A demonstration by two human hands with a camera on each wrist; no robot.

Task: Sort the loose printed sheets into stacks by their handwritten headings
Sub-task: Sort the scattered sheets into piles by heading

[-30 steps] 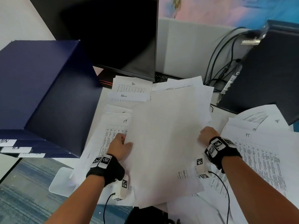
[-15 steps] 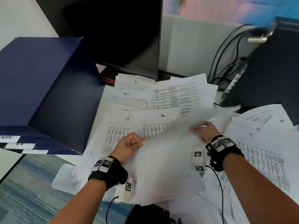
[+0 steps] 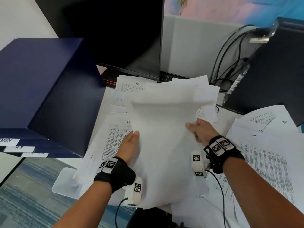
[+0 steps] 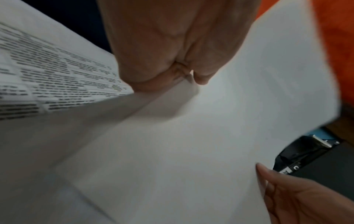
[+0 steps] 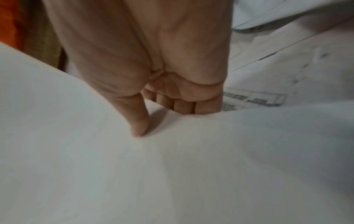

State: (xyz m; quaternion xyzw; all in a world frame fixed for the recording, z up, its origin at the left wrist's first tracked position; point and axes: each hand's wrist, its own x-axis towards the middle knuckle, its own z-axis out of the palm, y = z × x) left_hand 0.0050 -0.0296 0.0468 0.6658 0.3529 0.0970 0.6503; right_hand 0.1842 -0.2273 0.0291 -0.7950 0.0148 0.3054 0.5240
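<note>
Navy box [image 3: 46, 89] left, monitor [image 3: 115, 35] behind

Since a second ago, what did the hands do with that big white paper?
Both hands held on throughout. The left hand and right hand swung the blank-sided sheets up and over, so they briefly uncovered the printed pages beneath, then came down flat again, hiding them. The IT-headed sheet at left, the Hr sheet, the blue box and the monitor stayed put.

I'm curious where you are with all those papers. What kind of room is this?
Most likely an office desk. A big black computer monitor stands at the back, a black computer tower with cables sits to the right, and white printed sheets with tables cover the desktop.
</note>
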